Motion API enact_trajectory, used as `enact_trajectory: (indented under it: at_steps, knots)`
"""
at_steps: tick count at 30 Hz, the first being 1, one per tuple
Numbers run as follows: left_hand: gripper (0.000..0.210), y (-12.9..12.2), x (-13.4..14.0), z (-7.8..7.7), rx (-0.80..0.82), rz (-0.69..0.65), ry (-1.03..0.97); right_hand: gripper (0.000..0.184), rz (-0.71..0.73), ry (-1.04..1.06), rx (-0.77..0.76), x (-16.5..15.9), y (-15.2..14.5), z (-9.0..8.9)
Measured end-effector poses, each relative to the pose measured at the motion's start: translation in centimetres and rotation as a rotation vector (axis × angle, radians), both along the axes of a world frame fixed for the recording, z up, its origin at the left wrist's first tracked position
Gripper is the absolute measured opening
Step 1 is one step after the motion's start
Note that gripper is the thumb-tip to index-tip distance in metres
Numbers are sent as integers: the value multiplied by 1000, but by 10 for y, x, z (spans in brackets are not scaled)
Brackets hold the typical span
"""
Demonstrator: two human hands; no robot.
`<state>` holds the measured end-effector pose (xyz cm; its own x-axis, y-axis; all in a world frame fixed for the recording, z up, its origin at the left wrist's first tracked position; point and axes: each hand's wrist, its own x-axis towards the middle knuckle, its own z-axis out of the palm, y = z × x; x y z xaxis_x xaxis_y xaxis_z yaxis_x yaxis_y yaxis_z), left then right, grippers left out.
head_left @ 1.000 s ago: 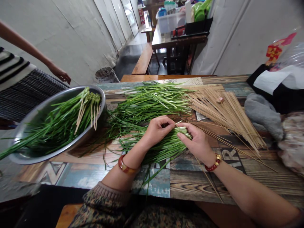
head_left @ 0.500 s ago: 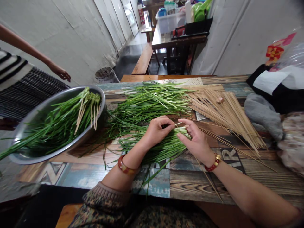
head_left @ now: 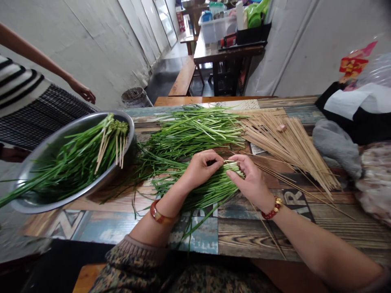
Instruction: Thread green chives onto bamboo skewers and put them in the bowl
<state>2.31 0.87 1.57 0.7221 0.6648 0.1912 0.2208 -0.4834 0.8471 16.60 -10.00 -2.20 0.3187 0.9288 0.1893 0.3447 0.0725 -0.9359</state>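
A row of garlic chives (head_left: pixel 210 193) lies on the table in front of me, pale cut ends to the right. My left hand (head_left: pixel 204 167) rests over it, thumb and forefinger pinched on a thin stalk at the pale ends. My right hand (head_left: pixel 251 179) curls round those ends from the right, thumb in front and fingers behind. Whether a skewer runs through the stalks is hidden by the fingers. Behind both hands spreads a larger pile of loose chives (head_left: pixel 195 132). Bamboo skewers (head_left: pixel 293 150) fan out to the right.
At the left stands a metal basin (head_left: pixel 77 204) holding chives and skewered chive bundles (head_left: pixel 114 132). Beyond it is another person's hand (head_left: pixel 84 91). A grey cloth-like bundle (head_left: pixel 334 142) and a plastic bag (head_left: pixel 375 183) sit at the right. A bucket (head_left: pixel 136 97) is on the floor.
My fingers have shifted slightly at the pale chive ends, with the thin stalk now lower against them. At the left, the other person's hand has moved a little to the right.
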Motion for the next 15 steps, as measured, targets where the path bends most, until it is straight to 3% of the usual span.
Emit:
enact_trajectory:
  at_steps: [7, 15]
  knots:
    - [14, -2, 2, 0, 29, 14, -22, 32, 5, -19, 18, 1, 1, -2]
    - [17, 1, 0, 3, -16, -93, 2, 40, -11, -20, 64, 4, 5, 1]
